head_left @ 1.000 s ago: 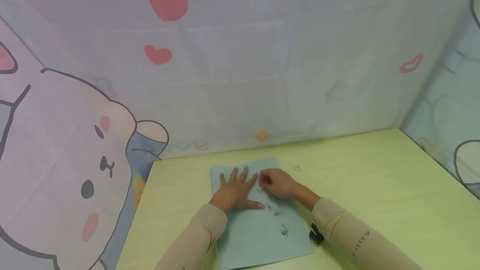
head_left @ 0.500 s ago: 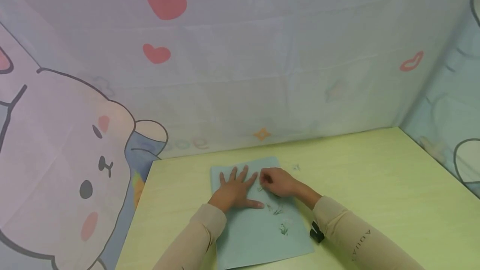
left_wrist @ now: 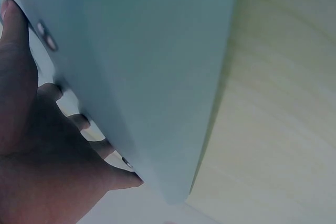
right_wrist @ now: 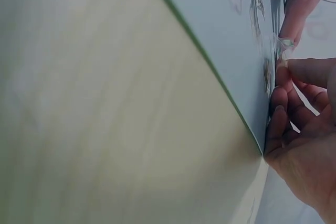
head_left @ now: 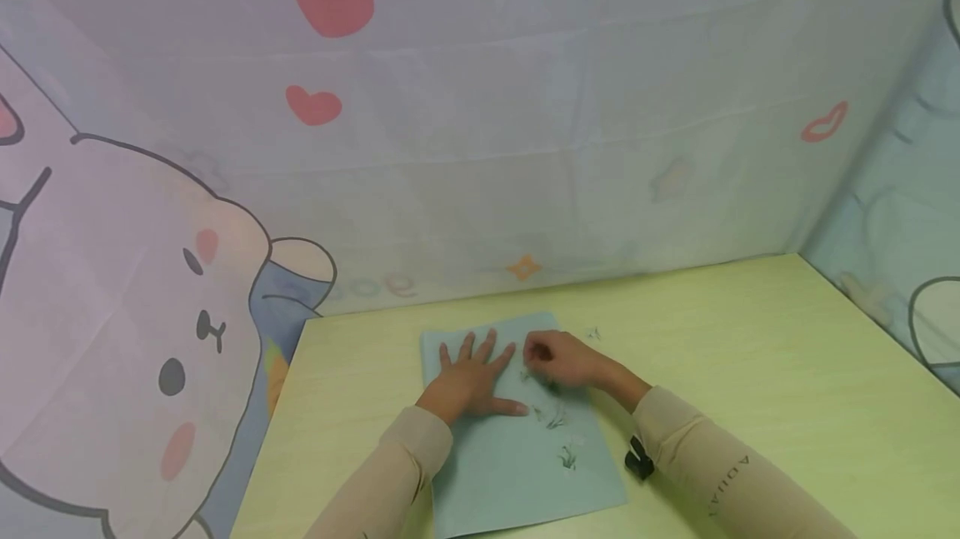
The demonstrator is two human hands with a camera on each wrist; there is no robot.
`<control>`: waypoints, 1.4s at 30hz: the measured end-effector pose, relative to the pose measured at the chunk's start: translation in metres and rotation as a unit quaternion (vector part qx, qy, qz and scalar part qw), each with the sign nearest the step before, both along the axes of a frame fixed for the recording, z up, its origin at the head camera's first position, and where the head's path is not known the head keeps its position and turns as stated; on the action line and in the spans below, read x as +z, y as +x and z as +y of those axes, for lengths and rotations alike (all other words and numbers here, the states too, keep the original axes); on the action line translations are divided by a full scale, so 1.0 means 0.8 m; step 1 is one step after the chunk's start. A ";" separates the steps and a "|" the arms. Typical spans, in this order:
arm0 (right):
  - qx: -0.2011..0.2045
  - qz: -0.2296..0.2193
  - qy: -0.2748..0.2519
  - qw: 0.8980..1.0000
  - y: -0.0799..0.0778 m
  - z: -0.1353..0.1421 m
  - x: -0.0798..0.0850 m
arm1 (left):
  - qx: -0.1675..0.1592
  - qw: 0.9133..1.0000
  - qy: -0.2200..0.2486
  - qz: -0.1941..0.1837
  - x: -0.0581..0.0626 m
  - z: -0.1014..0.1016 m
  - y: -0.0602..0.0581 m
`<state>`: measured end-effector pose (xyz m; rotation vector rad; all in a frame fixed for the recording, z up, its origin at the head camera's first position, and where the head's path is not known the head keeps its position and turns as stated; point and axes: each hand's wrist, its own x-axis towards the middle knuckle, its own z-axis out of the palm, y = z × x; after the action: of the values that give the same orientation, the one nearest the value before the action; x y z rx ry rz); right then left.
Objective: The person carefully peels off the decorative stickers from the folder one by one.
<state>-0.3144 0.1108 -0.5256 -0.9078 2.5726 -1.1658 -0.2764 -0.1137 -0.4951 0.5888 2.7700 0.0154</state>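
A pale blue-green sheet or folder (head_left: 510, 489) lies on the table, with several small plant-print stickers (head_left: 567, 457) along its right side. My left hand (head_left: 468, 385) rests on its upper part, fingers spread. Just to the right, my right hand (head_left: 566, 358) is low over the sheet with thumb and index finger together. In the right wrist view, those fingertips pinch a clear, crinkled sticker (right_wrist: 285, 44) close to the surface. In the left wrist view, the left palm (left_wrist: 52, 150) hovers over the sheet with the fingertips down on it.
A small plant sticker (head_left: 593, 333) lies on the yellow-green table (head_left: 750, 372) past the sheet's upper right corner. A black object (head_left: 638, 461) sits beside my right sleeve (head_left: 720, 464). Printed cloth (head_left: 480, 147) hangs along the back and sides.
My right hand has shifted slightly right and away from the left fingers. The black object has moved a little right along with the right sleeve. My left hand stays in place.
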 end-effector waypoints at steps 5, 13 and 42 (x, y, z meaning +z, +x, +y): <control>0.003 -0.008 -0.017 1.000 0.002 0.001 0.005 | 0.001 1.000 0.003 0.001 0.000 0.000 -0.001; -0.012 -0.019 -0.028 0.999 0.000 0.004 0.001 | -0.006 1.000 0.004 -0.002 0.000 -0.001 0.002; -0.062 -0.061 -0.063 0.994 0.006 0.003 0.002 | -0.005 1.000 0.016 0.005 0.000 -0.003 0.003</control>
<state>-0.3094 0.1130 -0.5243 -0.6856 2.5110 -1.3864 -0.2742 -0.1157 -0.4948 0.6133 2.7806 0.0553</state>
